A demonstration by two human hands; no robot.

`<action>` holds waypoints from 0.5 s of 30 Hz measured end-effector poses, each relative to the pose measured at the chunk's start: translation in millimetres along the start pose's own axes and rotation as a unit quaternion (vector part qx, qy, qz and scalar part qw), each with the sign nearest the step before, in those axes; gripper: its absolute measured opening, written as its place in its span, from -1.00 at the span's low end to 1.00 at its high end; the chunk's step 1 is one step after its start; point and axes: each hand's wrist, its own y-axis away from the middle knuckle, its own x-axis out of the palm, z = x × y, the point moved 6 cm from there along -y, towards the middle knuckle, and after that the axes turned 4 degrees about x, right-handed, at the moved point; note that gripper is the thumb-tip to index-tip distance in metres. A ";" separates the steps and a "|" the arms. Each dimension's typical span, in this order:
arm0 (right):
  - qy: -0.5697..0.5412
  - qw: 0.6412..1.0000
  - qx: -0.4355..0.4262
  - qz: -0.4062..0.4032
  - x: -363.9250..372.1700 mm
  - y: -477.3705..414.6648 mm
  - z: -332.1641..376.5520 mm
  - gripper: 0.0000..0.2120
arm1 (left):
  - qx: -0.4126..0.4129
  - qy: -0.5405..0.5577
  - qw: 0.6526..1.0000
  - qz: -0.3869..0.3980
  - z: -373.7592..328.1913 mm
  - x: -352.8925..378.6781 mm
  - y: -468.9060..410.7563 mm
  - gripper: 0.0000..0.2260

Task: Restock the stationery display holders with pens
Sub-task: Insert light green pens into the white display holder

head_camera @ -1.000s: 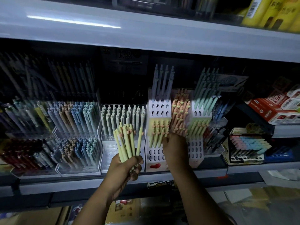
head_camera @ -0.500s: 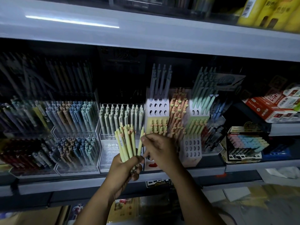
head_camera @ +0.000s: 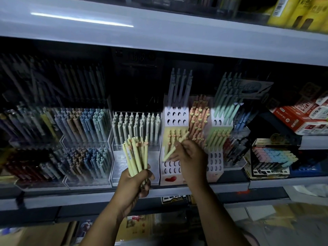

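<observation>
A dim shop shelf [head_camera: 71, 197] carries rows of pen holders beneath a pale upper shelf [head_camera: 177, 36]. The left hand [head_camera: 134, 183] grips a bundle of yellow pens [head_camera: 135, 157]. The right hand [head_camera: 190, 157] pinches a single pen [head_camera: 168, 154] in its fingers, in front of the white holder [head_camera: 176, 110]. The print on the red boxes [head_camera: 301, 119] is too blurred to read.

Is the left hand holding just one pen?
No, the left hand grips a whole bunch of yellow pens.
</observation>
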 end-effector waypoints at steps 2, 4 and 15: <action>0.045 0.999 -0.004 -0.022 -0.5 0.7 -10.0 -0.80 | 0.001 0.006 1.000 0.005 -1.0 -2.2 -0.2 -0.69; 0.094 0.995 -0.008 -0.034 2.1 2.1 -20.0 -0.74 | 0.003 0.007 1.000 0.011 -1.2 -3.4 -0.6 -0.71; 0.240 0.967 -0.089 -0.004 20.6 2.7 -43.1 -0.72 | 0.006 -0.008 1.000 0.015 -6.7 -4.9 1.1 -0.70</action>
